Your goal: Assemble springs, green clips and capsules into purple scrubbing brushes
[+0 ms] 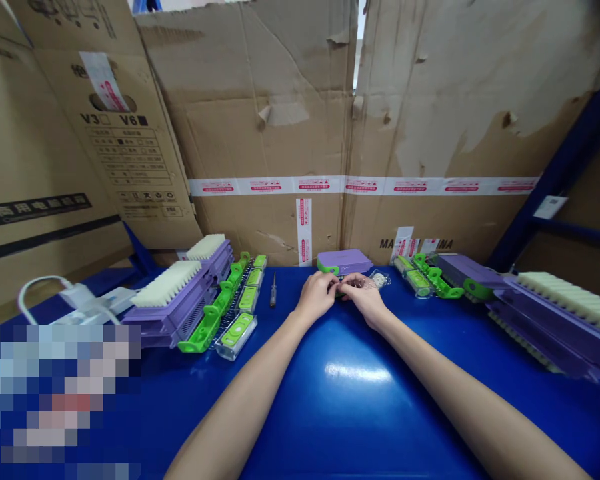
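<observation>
My left hand and my right hand meet over the middle of the blue table, fingertips pinched close together. Whatever lies between the fingers is too small and too covered to make out. Just behind them sits a purple plastic part with a green end piece, its lower front hidden by my hands. Beside the right hand is a clear plastic bag with small whitish pieces. A screwdriver lies to the left of my left hand.
Purple brush heads with cream bristles are stacked at left, beside green strips and clear-and-green cases. More purple brush heads and green parts lie at right. Cardboard walls the back; a white power strip is far left.
</observation>
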